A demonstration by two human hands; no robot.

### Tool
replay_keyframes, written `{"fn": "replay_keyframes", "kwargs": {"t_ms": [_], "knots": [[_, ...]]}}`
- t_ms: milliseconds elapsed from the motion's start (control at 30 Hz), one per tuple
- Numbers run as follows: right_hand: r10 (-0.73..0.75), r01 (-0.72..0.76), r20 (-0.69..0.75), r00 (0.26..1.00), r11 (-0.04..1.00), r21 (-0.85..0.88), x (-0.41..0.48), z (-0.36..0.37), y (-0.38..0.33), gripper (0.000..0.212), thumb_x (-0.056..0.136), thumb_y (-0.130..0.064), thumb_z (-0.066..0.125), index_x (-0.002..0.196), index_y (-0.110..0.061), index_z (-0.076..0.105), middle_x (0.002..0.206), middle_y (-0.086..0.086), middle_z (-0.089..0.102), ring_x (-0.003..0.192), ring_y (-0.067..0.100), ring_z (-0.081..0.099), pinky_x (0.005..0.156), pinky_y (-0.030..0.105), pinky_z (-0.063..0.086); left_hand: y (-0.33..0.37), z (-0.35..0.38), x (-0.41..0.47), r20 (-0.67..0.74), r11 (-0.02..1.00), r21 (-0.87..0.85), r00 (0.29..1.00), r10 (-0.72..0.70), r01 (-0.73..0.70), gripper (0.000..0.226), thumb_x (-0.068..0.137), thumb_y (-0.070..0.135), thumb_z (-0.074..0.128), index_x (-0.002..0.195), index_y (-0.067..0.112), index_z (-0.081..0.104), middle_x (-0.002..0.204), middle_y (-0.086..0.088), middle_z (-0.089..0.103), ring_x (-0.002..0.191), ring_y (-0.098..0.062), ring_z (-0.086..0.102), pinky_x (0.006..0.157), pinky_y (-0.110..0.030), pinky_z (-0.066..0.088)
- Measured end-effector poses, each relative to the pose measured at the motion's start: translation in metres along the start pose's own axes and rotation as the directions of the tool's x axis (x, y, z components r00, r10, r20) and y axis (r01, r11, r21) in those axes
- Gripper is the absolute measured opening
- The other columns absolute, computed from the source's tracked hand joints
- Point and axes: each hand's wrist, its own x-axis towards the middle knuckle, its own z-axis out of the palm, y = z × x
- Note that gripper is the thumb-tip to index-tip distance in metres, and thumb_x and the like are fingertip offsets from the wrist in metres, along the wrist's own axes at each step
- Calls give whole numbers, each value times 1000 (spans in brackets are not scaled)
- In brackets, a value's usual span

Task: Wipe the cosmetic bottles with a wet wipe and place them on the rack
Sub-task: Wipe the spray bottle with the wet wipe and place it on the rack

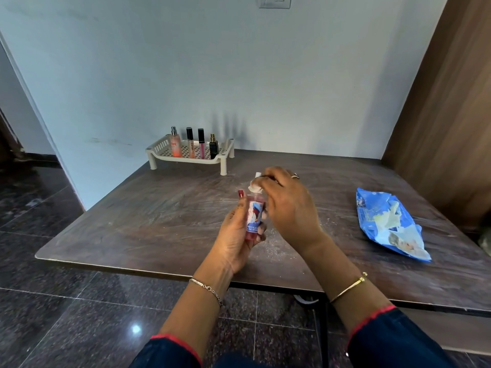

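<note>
Mostly hidden at its top, a small red bottle (255, 219) is held upright over the middle of the dark surface (159, 221).

The left hand (233, 235) has a closed grip round the bottle's body, and its fingertips cover the edge of the blue label, so the print cannot be read in full. The right hand (289, 208) pinches a white wet wipe (254, 185) over the bottle's top, and the cap is out of sight beneath wipe and fingers. Well apart, at the far left corner by the wall, a cream rack (186, 158) holds four things standing in a row: a pink spray bottle (175, 146), a clear lip-gloss tube (190, 144), a pink lip-gloss tube (201, 146) and a dark perfume bottle (213, 148). A blue wipes pack (390, 224) lies on the right side of the surface, its print too blurred to read.
</note>
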Motion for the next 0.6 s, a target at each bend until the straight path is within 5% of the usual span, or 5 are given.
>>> {"fn": "replay_keyframes", "kwargs": {"t_ms": [133, 233, 333, 467, 600], "knots": [[59, -61, 34, 998, 997, 46, -7, 2, -6, 42, 86, -23, 34, 98, -4, 70, 102, 11, 65, 83, 25, 64, 66, 32, 53, -5, 6, 4, -52, 1000, -1, 999, 3, -3, 61, 75, 71, 44, 87, 15, 64, 75, -9, 58, 59, -17, 49, 57, -27, 41], [-45, 49, 122, 992, 998, -30, -10, 1, 0, 23, 84, -15, 55, 100, -4, 68, 104, 11, 65, 90, 26, 63, 66, 34, 56, -6, 6, 0, -96, 998, 66, 995, 5, 1, 61, 82, 70, 36, 76, 15, 61, 65, -6, 56, 52, -15, 46, 53, -25, 39], [-157, 191, 212, 965, 970, -149, -8, -5, 8, 28, 71, -4, 74, 97, -3, 68, 102, 13, 65, 91, 27, 62, 59, 34, 56, -3, 5, -4, -86, 983, 183, 996, 37, -21, 57, 87, 64, 33, 74, 15, 59, 61, -4, 55, 47, -12, 44, 46, -22, 35], [-184, 257, 253, 950, 920, -297, 11, -12, 8, 19, 72, -3, 65, 91, -4, 69, 96, 12, 66, 89, 27, 61, 67, 34, 53, 3, 5, -2, -93, 947, 315, 991, 101, -67, 49, 90, 59, 38, 76, 19, 62, 60, -4, 57, 48, -14, 44, 50, -25, 32], [22, 94, 349, 937, 946, -311, 24, -20, 1, 20, 87, -6, 55, 104, -13, 62, 104, 4, 60, 101, 23, 53, 75, 32, 43, 6, 6, 0, -92, 914, 389, 983, 161, -113, 45, 80, 62, 48, 71, 24, 70, 63, -5, 58, 51, -13, 44, 49, -25, 32]]}}
